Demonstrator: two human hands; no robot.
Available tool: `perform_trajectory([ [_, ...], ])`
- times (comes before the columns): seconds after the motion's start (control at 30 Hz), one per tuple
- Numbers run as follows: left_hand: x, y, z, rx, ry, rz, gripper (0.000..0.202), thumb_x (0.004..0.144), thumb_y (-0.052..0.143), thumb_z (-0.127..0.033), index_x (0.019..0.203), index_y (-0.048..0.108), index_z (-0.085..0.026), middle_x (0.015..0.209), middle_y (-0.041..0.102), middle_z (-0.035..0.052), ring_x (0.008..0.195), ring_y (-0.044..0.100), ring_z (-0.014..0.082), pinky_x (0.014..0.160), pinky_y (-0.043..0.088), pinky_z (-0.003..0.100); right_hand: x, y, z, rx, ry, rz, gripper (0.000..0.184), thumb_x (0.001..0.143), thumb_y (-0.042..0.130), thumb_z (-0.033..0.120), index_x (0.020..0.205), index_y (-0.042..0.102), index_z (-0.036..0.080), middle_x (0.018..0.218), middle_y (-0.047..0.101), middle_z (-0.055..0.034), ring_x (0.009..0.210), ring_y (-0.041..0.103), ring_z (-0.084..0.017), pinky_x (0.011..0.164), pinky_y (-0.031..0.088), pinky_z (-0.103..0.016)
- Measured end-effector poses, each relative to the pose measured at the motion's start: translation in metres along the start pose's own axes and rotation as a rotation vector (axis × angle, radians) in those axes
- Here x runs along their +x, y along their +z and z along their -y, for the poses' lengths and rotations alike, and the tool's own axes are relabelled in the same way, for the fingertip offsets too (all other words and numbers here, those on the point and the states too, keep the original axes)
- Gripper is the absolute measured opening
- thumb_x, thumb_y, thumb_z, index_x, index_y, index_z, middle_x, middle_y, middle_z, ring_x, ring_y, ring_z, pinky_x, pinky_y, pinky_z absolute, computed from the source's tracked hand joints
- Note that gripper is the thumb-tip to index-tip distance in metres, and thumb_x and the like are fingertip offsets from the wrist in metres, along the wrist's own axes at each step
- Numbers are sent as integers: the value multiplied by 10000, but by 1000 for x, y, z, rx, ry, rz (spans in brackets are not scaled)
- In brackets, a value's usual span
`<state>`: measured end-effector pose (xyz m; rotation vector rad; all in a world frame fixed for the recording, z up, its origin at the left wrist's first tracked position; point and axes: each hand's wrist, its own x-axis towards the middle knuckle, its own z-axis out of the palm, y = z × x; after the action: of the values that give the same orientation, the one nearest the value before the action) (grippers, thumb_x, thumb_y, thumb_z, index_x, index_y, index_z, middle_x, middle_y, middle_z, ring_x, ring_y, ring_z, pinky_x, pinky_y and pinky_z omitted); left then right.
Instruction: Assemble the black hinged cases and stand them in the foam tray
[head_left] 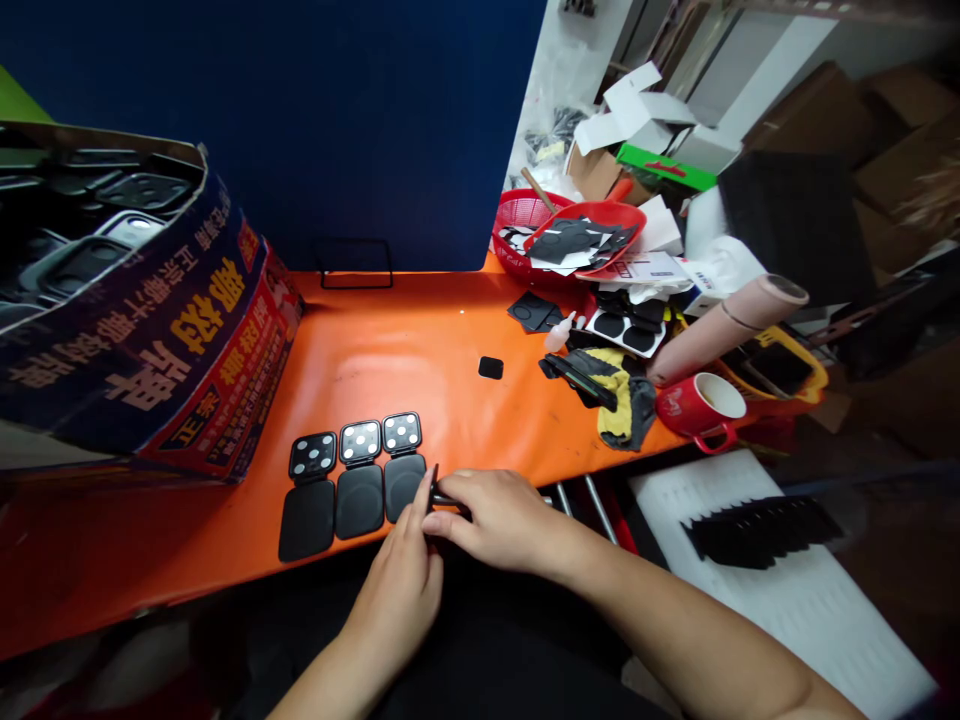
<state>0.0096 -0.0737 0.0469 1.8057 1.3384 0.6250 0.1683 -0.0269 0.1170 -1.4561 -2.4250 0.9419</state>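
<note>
From the head camera, I can see both bare hands meeting at the near edge of the orange worktop [390, 340]. The left hand [409, 560] grips a dark flat piece [433, 482], seen nearly edge-on, and the right hand [499, 515] has thumb and fingers closed on it from the other side; the fingers hide most of its shape.

Taking the hands as the clock's centre, three black hinged cases [360, 498] lie opened out in a row toward nine to ten o'clock, their upper halves dotted with white discs, the closest just beside the left fingertips. A big printed carton [172, 370] filled with similar black parts stands beyond them at ten. Near twelve to one lies a lone black rounded square [491, 368]. Around one there's a red scoop [634, 222] of dark scraps; at two, a pink tumbler [720, 335] leans close by a red mug [679, 408]. A white foam slab [810, 610] bearing black parts sits at three.
</note>
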Motion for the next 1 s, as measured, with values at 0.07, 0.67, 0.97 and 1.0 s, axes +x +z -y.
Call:
perform_trajectory([
  [0.07, 2, 0, -2, -76, -31, -2, 633, 865, 354, -122, 1451, 126, -204, 1430, 354, 136, 1327, 322, 238, 1089, 272, 456, 1, 4, 0, 45, -17, -30, 270, 896, 453, 427, 861, 611, 210, 852, 654, 4, 749, 579, -136, 595, 319, -234],
  [0.67, 4, 1, -4, -110, -84, 55, 665, 868, 403, -162, 1457, 97, -208, 1509, 208, 103, 1370, 215, 234, 1121, 181, 435, -11, 7, 7, -150, -8, 17, 282, 921, 395, 353, 877, 609, 174, 861, 609, -52, 744, 585, -176, 628, 382, -280],
  [0.97, 8, 3, -3, -253, -143, 106, 624, 848, 434, -175, 1433, 219, -186, 1469, 306, 126, 1342, 294, 247, 1103, 226, 441, -10, 18, -5, 128, 16, -34, 212, 869, 484, 287, 777, 644, 183, 808, 615, -9, 717, 551, -121, 635, 369, -222],
  [1.0, 10, 3, -4, -303, -162, 108, 606, 846, 436, -185, 1422, 248, -186, 1445, 348, 129, 1326, 322, 250, 1097, 237, 440, -9, 19, -6, 152, 15, -57, 201, 863, 489, 276, 769, 641, 184, 809, 610, -8, 720, 547, -122, 636, 372, -224],
])
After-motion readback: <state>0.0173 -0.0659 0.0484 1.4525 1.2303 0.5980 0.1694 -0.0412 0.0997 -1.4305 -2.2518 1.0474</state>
